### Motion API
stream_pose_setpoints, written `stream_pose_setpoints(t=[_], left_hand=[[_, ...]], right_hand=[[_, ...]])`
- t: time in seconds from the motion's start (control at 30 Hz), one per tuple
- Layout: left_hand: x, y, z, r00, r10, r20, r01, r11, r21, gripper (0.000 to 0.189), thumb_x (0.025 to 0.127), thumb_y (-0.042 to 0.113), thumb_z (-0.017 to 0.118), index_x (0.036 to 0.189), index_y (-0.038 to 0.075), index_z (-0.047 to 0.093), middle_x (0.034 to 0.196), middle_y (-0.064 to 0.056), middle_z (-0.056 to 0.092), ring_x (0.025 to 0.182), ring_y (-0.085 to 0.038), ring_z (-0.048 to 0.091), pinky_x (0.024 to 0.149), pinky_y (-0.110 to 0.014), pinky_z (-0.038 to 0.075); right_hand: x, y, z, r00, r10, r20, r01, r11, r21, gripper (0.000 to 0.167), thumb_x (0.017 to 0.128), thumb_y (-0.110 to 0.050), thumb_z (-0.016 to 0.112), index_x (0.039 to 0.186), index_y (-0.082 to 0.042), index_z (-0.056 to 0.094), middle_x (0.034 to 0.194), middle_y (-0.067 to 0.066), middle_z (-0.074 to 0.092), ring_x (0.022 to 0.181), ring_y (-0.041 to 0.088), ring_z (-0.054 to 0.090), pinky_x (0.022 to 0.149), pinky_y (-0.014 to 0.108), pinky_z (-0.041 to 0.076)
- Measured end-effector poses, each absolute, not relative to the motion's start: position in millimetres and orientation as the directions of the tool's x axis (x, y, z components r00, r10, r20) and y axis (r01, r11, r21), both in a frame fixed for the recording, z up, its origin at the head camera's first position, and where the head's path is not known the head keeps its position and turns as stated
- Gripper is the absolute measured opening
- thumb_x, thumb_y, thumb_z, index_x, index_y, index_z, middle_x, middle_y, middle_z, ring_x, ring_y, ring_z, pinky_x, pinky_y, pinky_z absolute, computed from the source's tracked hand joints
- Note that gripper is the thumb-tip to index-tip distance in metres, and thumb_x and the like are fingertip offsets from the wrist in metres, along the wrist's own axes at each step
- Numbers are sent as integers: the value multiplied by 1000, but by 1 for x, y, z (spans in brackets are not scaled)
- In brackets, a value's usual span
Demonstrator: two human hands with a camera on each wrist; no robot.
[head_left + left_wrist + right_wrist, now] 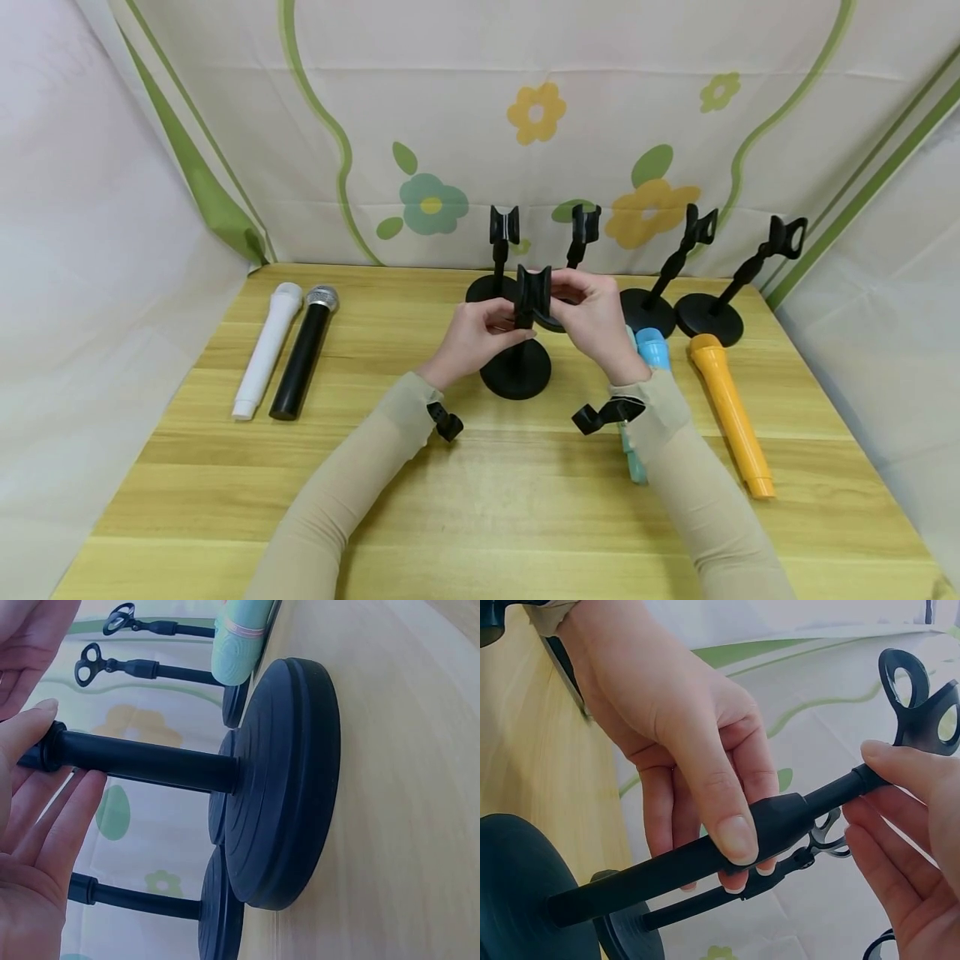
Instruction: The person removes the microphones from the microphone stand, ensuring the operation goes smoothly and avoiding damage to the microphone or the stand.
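Both hands hold a black desktop microphone stand with a round base (pixel 516 371) and a U-shaped clip (pixel 534 292) on top. The left hand (pixel 471 337) pinches the stem (pixel 667 866) at its thicker collar, thumb on one side and fingertips on the other. Higher up, the right hand (pixel 596 317) pinches the neck just below the clip, as the right wrist view shows. That clip has two open loops and holds no microphone.
Several similar stands (pixel 648 312) line the back of the wooden table (pixel 465 517). At left lie a white microphone (pixel 267 350) and a black microphone (pixel 303 358). An orange microphone (pixel 731 412) lies at right; blue (pixel 652 346) and teal (pixel 637 468) ones are partly under the right forearm.
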State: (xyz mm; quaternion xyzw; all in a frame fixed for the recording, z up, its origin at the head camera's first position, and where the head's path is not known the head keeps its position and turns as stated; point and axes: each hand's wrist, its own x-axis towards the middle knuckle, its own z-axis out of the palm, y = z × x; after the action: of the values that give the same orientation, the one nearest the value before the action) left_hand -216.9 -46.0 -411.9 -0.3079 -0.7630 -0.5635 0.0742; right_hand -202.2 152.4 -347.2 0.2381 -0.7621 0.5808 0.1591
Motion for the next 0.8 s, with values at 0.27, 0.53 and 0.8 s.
stream_pose_setpoints(t=[0.27, 0.53, 0.8], left_hand=[[-217, -46, -413, -809, 378, 450, 538, 166, 827, 19, 86, 14, 84, 103, 8, 76, 97, 2, 75, 81, -8, 72, 74, -28, 61], [-217, -46, -413, -815, 375, 443, 530, 169, 831, 18, 87, 14, 83, 102, 8, 76, 97, 2, 75, 81, -7, 72, 74, -27, 61], [-217, -46, -412, -814, 379, 440, 527, 165, 834, 19, 87, 13, 84, 103, 8, 76, 97, 3, 75, 81, -8, 72, 74, -28, 61]], right_hand=[[-203, 153, -354, -846, -178, 502, -532, 219, -818, 20, 89, 2, 78, 108, -1, 79, 97, 9, 76, 86, 16, 72, 79, 28, 59], [-203, 154, -363, -862, -178, 475, -506, 231, -831, 13, 89, 2, 78, 102, 1, 78, 93, 12, 75, 84, 14, 72, 77, 25, 59], [-203, 155, -367, -867, -196, 457, -495, 250, -832, 15, 89, 1, 78, 103, 0, 78, 94, 11, 75, 87, 18, 72, 79, 26, 59]])
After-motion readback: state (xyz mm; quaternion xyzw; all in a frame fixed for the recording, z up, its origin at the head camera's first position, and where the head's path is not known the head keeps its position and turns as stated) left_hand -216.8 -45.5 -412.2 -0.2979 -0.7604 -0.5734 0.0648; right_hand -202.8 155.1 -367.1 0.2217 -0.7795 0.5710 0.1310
